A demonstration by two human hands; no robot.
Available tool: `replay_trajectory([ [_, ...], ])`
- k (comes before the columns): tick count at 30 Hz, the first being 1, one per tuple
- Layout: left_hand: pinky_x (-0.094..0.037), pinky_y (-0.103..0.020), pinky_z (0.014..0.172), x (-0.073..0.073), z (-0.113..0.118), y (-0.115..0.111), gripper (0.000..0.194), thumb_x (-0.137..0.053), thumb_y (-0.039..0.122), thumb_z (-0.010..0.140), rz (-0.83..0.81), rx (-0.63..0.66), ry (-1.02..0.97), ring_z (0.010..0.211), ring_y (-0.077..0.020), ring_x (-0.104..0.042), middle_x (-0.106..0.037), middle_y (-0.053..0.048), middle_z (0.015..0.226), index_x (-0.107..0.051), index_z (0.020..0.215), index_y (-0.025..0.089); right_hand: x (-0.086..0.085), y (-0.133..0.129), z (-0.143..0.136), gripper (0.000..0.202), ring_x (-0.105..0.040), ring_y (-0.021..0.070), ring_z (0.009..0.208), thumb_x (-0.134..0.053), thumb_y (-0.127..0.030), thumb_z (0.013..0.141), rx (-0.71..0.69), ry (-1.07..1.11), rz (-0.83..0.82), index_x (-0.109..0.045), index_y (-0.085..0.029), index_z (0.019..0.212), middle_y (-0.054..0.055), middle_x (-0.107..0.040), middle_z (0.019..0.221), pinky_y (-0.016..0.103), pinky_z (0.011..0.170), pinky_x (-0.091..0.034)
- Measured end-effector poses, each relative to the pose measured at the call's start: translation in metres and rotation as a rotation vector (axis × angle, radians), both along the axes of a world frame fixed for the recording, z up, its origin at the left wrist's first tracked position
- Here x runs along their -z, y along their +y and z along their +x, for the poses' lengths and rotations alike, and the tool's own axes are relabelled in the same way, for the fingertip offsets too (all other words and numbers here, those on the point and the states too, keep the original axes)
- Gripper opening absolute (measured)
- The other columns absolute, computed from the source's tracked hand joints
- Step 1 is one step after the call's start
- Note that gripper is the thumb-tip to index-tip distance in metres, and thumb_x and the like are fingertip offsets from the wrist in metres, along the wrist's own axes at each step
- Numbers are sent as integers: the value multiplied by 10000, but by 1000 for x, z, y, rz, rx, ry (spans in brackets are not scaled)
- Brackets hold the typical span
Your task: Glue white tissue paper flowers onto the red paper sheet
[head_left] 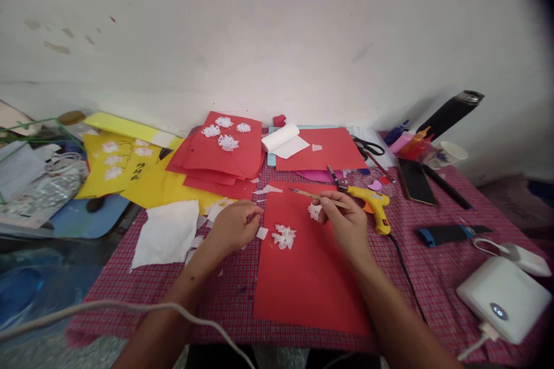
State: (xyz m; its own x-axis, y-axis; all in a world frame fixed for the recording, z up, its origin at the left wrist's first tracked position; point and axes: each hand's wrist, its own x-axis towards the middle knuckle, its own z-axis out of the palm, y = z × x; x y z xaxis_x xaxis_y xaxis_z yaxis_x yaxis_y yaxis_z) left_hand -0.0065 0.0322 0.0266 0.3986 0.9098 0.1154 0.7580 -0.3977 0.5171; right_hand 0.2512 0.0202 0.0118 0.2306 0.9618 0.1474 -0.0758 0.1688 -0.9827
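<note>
White tissue sheet (167, 234): laid left of the left hand, near the sloping left edge of the desk (115, 294). Left hand (236, 225): forearm angled up from lower left, fingers curled toward the red sheet (311, 288); whether its grip is open or closed cannot be told. Paper square (262, 233): just beside its fingers. White paper flower (284, 237): set on the red sheet, between the hands. Right hand (346, 222): forearm angled inward, brush (303, 192) gripped, tip pointed left. Glue gun (370, 199): placed just right. Open cloth: found beyond its cord (407, 271).
</note>
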Motion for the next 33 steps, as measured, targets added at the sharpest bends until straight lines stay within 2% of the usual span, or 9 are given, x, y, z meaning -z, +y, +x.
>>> replay_trajectory([
  [4, -485, -333, 853, 5, 12, 17, 307, -491, 195, 918, 112, -92, 173, 1016, -237, -626, -682, -98, 1107, -678, 1161, 206, 0, -2, 0, 142, -547, 93, 515, -691, -298, 880, -4, 7, 7, -670, -179, 954, 33, -727, 815, 237, 500, -448],
  [6, -471, -336, 900, 9, 21, 29, 314, -500, 173, 908, 153, -96, 239, 1062, -245, -598, -646, -118, 1154, -665, 1175, 192, 1, -2, 0, 141, -547, 94, 517, -685, -302, 884, -12, 6, 14, -669, -181, 953, 29, -724, 811, 237, 500, -447],
  [11, -462, -366, 848, 14, 35, 53, 259, -457, 177, 942, 170, -130, 272, 949, -261, -597, -653, -137, 992, -715, 918, 166, 2, -2, 1, 145, -548, 100, 519, -689, -305, 881, -4, 19, 16, -668, -179, 949, 26, -719, 797, 244, 506, -450],
  [13, -461, -357, 820, 12, 36, 53, 234, -498, 212, 935, 135, -158, 90, 898, -246, -606, -672, -117, 926, -711, 851, 164, 1, -2, 1, 138, -551, 102, 522, -689, -297, 883, -2, 49, 23, -670, -180, 954, 26, -721, 800, 247, 514, -452],
  [15, -465, -317, 747, 10, 38, 47, 187, -556, 254, 912, 4, -205, -227, 803, -206, -614, -682, -71, 836, -710, 848, 168, 0, -4, 1, 123, -549, 101, 521, -686, -286, 890, -27, 94, 36, -674, -183, 957, 29, -726, 815, 249, 520, -449],
  [18, -430, -248, 557, 11, 43, 32, 196, -676, 347, 842, -372, -287, -790, 608, -136, -569, -653, -20, 719, -702, 859, 154, 1, -6, 0, 111, -549, 100, 523, -677, -275, 905, -93, 164, 48, -678, -190, 976, 37, -734, 850, 253, 530, -442],
  [21, -423, -209, 496, 14, 50, 20, 298, -810, 351, 723, -648, -315, -1170, 573, -98, -566, -685, -32, 775, -703, 894, 131, 3, -7, 0, 108, -554, 102, 527, -678, -269, 907, -141, 195, 45, -685, -192, 983, 40, -733, 852, 252, 529, -432],
  [25, -487, -192, 539, 17, 52, 15, 325, -868, 292, 671, -770, -305, -1367, 617, -94, -616, -718, -52, 792, -705, 897, 124, 5, -7, 0, 101, -559, 101, 529, -685, -261, 901, -173, 196, 27, -689, -195, 978, 36, -730, 845, 247, 525, -425],
  [33, -539, -207, 574, 14, 48, 14, 326, -854, 182, 633, -821, -301, -1476, 644, -119, -668, -736, -65, 791, -692, 908, 117, 5, -7, -1, 101, -561, 102, 529, -689, -268, 895, -190, 173, -12, -701, -196, 966, 37, -740, 840, 242, 522, -430],
])
